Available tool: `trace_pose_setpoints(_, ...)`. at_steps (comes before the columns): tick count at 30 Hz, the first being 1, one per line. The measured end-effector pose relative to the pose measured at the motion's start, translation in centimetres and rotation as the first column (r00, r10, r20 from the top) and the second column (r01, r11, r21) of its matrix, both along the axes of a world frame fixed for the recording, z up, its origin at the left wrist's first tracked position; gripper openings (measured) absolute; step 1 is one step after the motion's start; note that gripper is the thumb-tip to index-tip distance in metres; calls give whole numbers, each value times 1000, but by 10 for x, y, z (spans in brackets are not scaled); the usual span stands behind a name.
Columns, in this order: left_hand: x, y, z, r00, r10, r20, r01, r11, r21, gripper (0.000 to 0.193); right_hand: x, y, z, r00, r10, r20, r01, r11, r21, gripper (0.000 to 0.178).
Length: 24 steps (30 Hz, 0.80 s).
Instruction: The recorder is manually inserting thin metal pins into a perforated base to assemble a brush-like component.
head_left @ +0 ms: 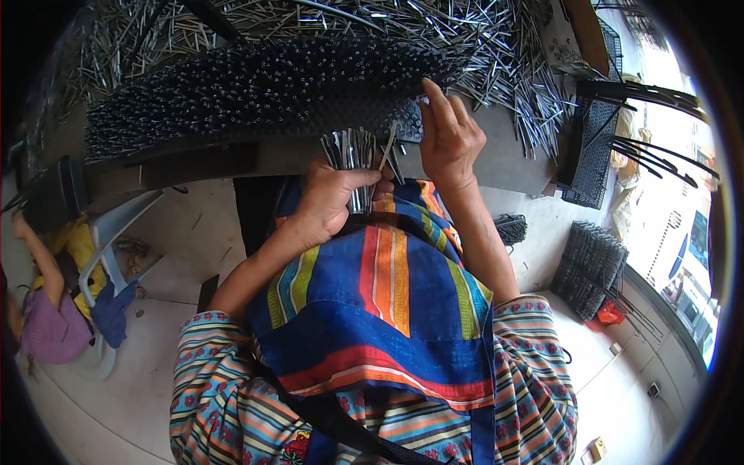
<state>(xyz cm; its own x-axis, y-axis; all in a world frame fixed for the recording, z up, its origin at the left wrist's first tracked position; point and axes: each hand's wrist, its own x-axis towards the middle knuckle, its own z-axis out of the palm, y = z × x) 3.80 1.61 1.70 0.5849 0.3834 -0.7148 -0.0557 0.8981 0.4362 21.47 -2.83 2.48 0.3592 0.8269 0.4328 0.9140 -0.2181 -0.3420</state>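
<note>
My left hand (329, 198) is closed round a bundle of thin metal strips (353, 149), held upright just off the near edge of the bench. One strip (388, 145) leans apart from the others beside the thumb. My right hand (453, 146) is raised at the right end of a long black perforated block (408, 116). Its fingers are bent, with thumb and forefinger close together; anything between them is too small to make out. Dark thin pieces (271, 85) stand densely over most of the block, while small bare holes show along its near right part.
Loose metal strips (496, 39) lie heaped behind the block and to its right. Black perforated racks (593, 143) stand at the bench's right end. Stacked black parts (587, 267) rest on the floor. At left, another person (54, 318) is beside a pale blue chair (116, 232).
</note>
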Motion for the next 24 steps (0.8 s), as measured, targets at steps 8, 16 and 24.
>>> trace_pose_setpoints(8, 6, 4, 5, 987, -129, 94, 122, 990, 73, 20, -13, -25, 2, 272, -203, -941, 21, 979, -205, 15)
trace_pose_setpoints(16, 13, -3, 2, 987, -101, 128, 96, 994, 48, 23, -2, -23, 1, 150, -209, -966, -266, 933, -243, 5)
trace_pose_setpoints(24, 13, -7, 9, 983, -145, 109, 130, 982, 139, 23, -2, -28, 14, 190, -239, -952, -305, 908, -288, 4)
